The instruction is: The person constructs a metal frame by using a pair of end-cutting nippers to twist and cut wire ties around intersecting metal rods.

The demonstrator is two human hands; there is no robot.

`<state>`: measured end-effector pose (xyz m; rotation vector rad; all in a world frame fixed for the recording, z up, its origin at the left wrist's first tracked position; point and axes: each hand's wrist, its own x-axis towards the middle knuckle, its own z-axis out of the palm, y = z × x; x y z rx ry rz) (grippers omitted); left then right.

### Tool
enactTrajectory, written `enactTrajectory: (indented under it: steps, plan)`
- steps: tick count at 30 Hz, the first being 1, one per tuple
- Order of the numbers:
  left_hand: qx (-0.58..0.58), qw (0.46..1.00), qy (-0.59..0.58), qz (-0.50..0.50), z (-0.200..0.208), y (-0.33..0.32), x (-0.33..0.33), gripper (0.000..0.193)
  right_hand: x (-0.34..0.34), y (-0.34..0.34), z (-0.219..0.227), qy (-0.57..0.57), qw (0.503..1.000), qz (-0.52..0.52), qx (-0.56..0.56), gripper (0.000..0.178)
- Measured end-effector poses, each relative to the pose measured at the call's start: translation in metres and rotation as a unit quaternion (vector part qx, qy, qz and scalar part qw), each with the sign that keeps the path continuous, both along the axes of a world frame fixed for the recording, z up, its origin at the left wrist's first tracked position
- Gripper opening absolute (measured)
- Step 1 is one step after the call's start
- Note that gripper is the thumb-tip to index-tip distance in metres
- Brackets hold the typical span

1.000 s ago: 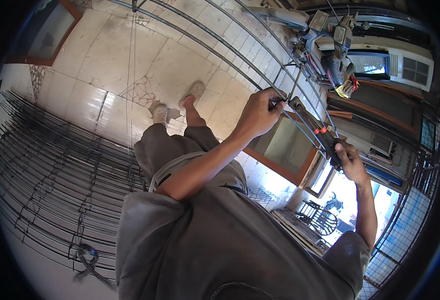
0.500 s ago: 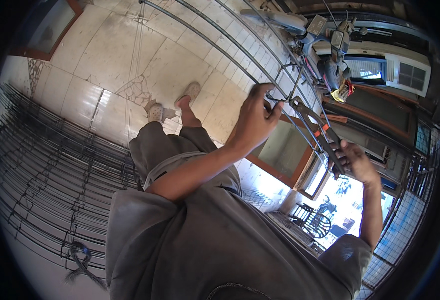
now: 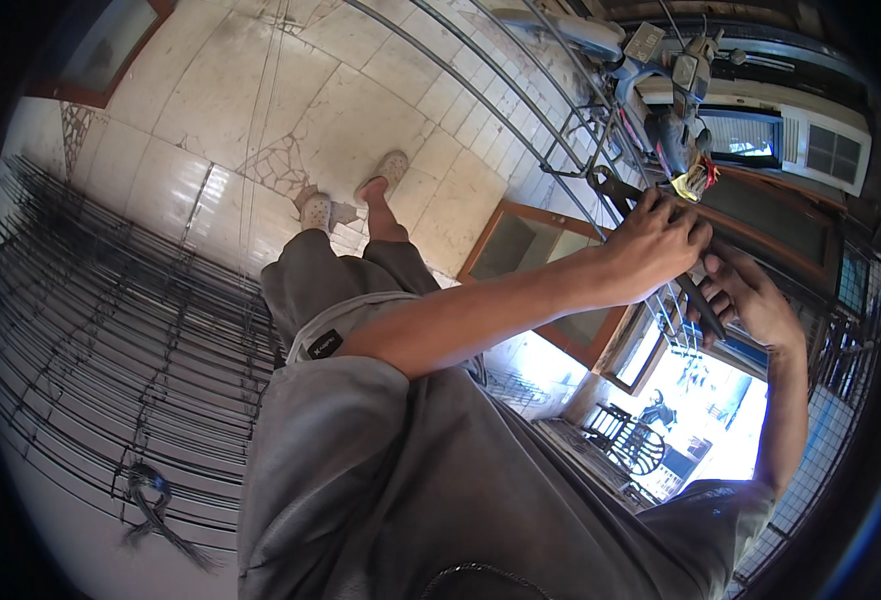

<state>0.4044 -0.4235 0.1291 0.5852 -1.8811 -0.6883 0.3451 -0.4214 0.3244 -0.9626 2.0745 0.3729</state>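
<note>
Long steel bars (image 3: 461, 75) with square stirrups (image 3: 583, 125) form a narrow rebar cage in front of me. Dark pincers (image 3: 611, 188) have their jaws at a stirrup corner on the cage. My left hand (image 3: 656, 250) is wrapped round the pincers just behind the jaws. Further down, my right hand (image 3: 756, 305) has its fingers curled round the handles, close beside the left hand. The fingers partly hide the handles. Whether the jaws grip any wire is too small to tell.
Stacked rebar cages (image 3: 111, 330) lie at the left, with a looped bundle of tie wire (image 3: 149, 500) on them. A motorbike (image 3: 686, 75) stands at the upper right. Wood-framed glass panels (image 3: 536, 245) lean beyond the cage. Wire mesh (image 3: 821, 440) is at the far right.
My left hand has left the stirrup corner and moved right onto the pincers. My right hand has shifted slightly right with the handles. The view has shifted a little.
</note>
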Motion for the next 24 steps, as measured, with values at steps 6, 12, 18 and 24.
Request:
enactTrajectory:
  steps: [6,12,18,24]
  plan:
    - [0.12,0.974,0.192,-0.028,-0.001,0.0,0.045,0.052,-0.016,0.009,0.005,-0.021,0.99,0.138,-0.005,0.057]
    - [0.312,0.926,0.211,0.01,-0.078,0.02,0.06,0.058,-0.011,0.003,0.005,0.018,0.995,0.092,0.024,0.041]
    - [0.316,0.932,0.176,-0.013,-0.083,0.02,0.051,0.058,-0.004,0.003,0.008,0.068,0.988,0.14,0.018,0.046]
    - [0.336,0.926,0.169,-0.016,-0.078,0.023,0.048,0.058,-0.011,0.007,0.007,0.097,0.972,0.214,-0.001,0.048]
